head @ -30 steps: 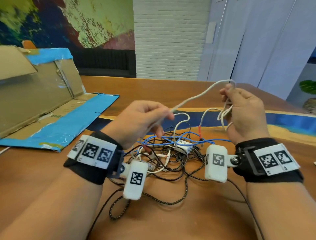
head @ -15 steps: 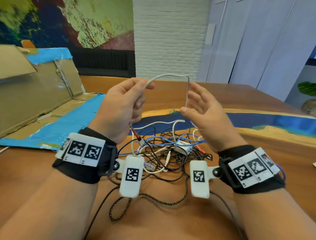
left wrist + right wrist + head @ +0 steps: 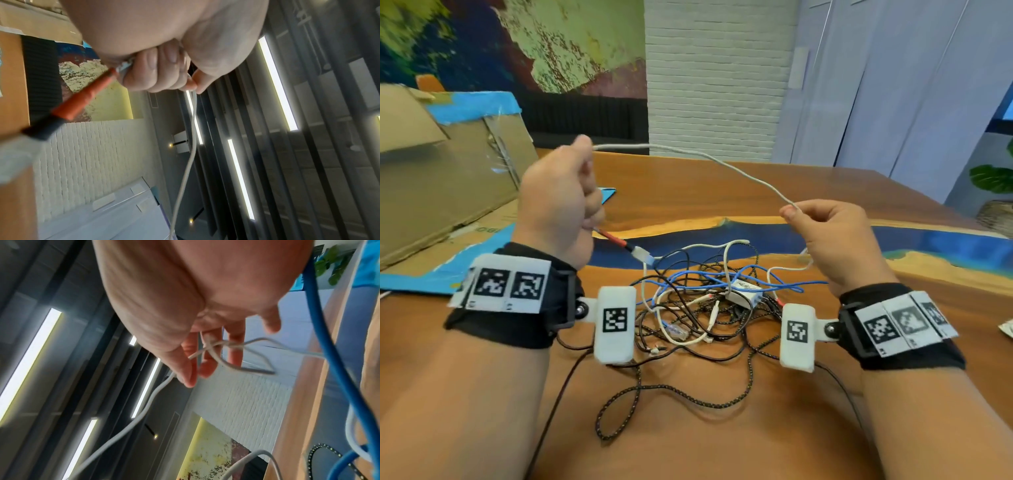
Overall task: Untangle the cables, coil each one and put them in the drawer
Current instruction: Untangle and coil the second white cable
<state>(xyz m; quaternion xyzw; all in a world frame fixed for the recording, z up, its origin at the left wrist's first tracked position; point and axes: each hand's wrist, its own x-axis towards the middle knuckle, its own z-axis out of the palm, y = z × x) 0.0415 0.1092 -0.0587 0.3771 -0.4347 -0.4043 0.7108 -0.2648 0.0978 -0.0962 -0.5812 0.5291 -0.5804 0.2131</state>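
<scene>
A white cable (image 3: 722, 164) stretches in the air between both hands. My left hand (image 3: 558, 202) grips it in a fist, raised at the left; the cable's orange-and-black plug end (image 3: 625, 244) sticks out below the fist, also seen as the plug (image 3: 80, 104) in the left wrist view. My right hand (image 3: 828, 240) pinches the cable (image 3: 156, 391) between thumb and finger, lower at the right, with loops (image 3: 226, 350) of it across the fingers. Below lies a tangle (image 3: 705, 301) of black, blue, white and braided cables on the table.
An opened cardboard box (image 3: 445, 192) with blue tape lies at the left on the wooden table (image 3: 722, 428). A braided black cable (image 3: 640, 390) loops toward me. A blue cable (image 3: 337, 353) hangs by my right wrist. No drawer is in view.
My hands have moved apart: the left stayed raised and closed into a fist, the right dropped to the right, drawing the white cable out into a long span.
</scene>
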